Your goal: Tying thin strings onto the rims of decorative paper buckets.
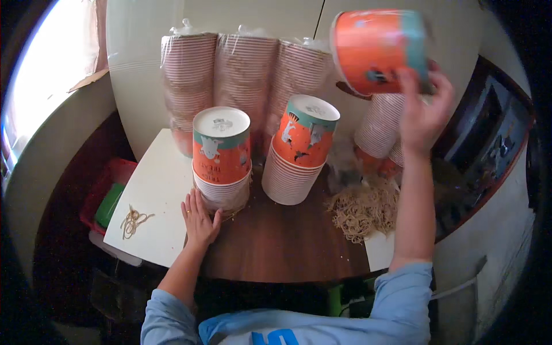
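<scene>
My right hand (pixel 424 109) is raised at the upper right, its fingers gripping an orange and teal paper bucket (pixel 374 54) turned on its side. Motion blurs the bucket's bottom end a little. Low on the left, my left hand (pixel 201 218) is open, its fingers stretched out against the base of an upside-down bucket stack (pixel 221 152). White rims show below that stack's orange top bucket, with clear plastic around its lower part. Just right of it, a second upside-down stack (pixel 302 149) stands slightly tilted on the brown board (pixel 270 247).
Tall plastic-wrapped bucket stacks (pixel 244 80) line the back wall, and more nested buckets (pixel 379 126) stand at the right. A pile of tan fibre strands (pixel 365 210) lies right of the board. A few strands (pixel 135 221) rest on the white tabletop (pixel 155 178), near a red basket (pixel 123 169).
</scene>
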A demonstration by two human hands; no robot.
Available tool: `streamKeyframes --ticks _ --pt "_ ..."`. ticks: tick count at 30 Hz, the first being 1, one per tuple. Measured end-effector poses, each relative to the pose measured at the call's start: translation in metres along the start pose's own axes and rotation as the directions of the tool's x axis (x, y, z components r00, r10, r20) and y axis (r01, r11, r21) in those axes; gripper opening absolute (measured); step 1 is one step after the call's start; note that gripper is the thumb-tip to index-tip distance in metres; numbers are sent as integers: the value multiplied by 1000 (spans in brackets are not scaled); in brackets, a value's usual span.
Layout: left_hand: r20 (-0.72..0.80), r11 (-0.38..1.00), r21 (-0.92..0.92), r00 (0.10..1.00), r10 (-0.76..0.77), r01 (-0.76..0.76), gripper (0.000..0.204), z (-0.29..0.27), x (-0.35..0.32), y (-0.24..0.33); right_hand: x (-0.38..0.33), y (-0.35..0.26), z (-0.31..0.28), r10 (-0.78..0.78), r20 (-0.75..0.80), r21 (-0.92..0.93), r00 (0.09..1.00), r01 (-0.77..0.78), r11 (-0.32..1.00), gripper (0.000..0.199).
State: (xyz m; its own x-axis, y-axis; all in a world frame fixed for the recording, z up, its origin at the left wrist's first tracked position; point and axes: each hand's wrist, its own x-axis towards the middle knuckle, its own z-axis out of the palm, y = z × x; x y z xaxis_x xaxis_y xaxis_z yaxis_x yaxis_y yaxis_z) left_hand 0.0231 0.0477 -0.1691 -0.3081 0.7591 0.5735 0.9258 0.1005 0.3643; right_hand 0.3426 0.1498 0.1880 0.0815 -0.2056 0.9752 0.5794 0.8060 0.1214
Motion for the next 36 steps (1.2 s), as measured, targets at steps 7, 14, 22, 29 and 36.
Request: streamKeyframes --ticks 7,14,22,29,36 --pt "-153 962 -206 977 149 -180 70 -14 3 6 -126 -33 -91 827 555 401 93 -900 -168 44" --pt "217 519 -840 975 53 159 45 -64 -15 83 -289 -79 -127 461 803 66 -378 -712 -699 41" --pt "600 445 -720 800 13 533 41 -91 -1 112 -285 -76 -134 275 760 -636 -589 -762 127 30" --pt "544 520 -707 839 -32 479 45 -101 -9 100 -236 27 -141 412 879 -468 -240 -266 843 16" --pt "512 512 -728 858 -38 456 50 -99 -18 100 -249 51 -163 331 938 -336 -99 -36 941 14"
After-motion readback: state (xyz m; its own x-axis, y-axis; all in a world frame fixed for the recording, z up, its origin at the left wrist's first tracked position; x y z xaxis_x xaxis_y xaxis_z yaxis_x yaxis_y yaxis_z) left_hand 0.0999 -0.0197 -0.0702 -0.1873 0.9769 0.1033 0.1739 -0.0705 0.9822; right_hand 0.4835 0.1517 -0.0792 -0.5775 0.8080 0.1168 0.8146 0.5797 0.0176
